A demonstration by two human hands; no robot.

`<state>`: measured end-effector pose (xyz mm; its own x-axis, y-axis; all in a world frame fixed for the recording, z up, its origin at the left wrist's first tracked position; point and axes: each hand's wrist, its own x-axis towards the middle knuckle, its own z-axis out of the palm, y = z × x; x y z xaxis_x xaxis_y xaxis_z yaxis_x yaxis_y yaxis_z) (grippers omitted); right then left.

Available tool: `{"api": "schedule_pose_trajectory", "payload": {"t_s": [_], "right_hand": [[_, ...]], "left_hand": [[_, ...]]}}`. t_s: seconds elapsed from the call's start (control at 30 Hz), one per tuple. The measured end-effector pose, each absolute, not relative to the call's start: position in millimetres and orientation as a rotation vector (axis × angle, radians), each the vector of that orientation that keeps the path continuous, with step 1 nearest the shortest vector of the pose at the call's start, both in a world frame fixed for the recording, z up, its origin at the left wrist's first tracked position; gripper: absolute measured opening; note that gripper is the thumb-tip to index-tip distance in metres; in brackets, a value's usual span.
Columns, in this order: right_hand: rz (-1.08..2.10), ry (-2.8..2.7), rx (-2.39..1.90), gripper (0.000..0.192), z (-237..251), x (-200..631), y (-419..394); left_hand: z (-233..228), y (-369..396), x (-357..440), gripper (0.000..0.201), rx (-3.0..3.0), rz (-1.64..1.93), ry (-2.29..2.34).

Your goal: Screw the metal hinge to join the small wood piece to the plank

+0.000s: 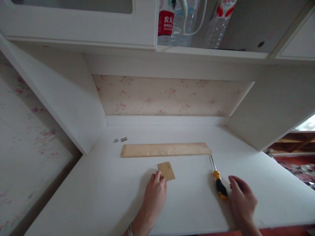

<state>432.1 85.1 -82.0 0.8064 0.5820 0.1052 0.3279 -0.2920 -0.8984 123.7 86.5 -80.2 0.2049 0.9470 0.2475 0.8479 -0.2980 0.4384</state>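
Note:
My left hand (155, 191) pinches the left lower edge of a small, thin square of wood (167, 171) with small holes near its far edge. Just beyond it lies a long flat wooden board (166, 149), with a few small dark holes near its middle. A screwdriver (220, 183) with a yellow and black handle rests on the white surface, its tip close to the board's right end. Beside that handle is my right hand (242, 198), apart from it, its fingers curled closed; whatever they might hold is hidden.
Small metal hinges (123, 139) and a little pile of screws (115, 140) lie back left on the white desktop (98, 193). White side panels flank it. Overhead, a shelf (211, 54) holds plastic bottles (166, 24) and a white cable.

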Motion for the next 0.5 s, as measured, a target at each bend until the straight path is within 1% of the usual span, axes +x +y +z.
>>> {"api": "schedule_pose_trajectory", "payload": {"t_s": [0.07,0.13,0.23,0.27,0.3,0.37,0.4,0.5], "right_hand": [[0.158,-0.830,-1.929,0.040,-77,421,81],[0.144,-1.066,-1.844,0.037,-74,403,82],[0.436,-1.524,-1.648,0.031,-70,362,96],[0.534,-1.681,-1.587,0.029,-69,347,103],[0.611,-1.820,-1.520,0.029,-69,331,111],[0.664,-1.961,-1.418,0.030,-68,302,129],[0.647,-2.007,-1.395,0.031,-67,290,137],[0.510,-2.092,-1.424,0.034,-69,266,160]], "left_hand": [[-82,83,119,0.022,2.244,0.723,1.706],[-82,84,113,0.019,2.213,0.754,1.671],[-79,93,104,0.011,2.161,0.790,1.604],[-77,98,102,0.016,2.147,0.802,1.587],[-75,104,99,0.028,2.139,0.815,1.572],[-72,115,95,0.049,2.147,0.825,1.519],[-72,120,93,0.054,2.158,0.818,1.476],[-73,129,88,0.058,2.166,0.800,1.358]]}}
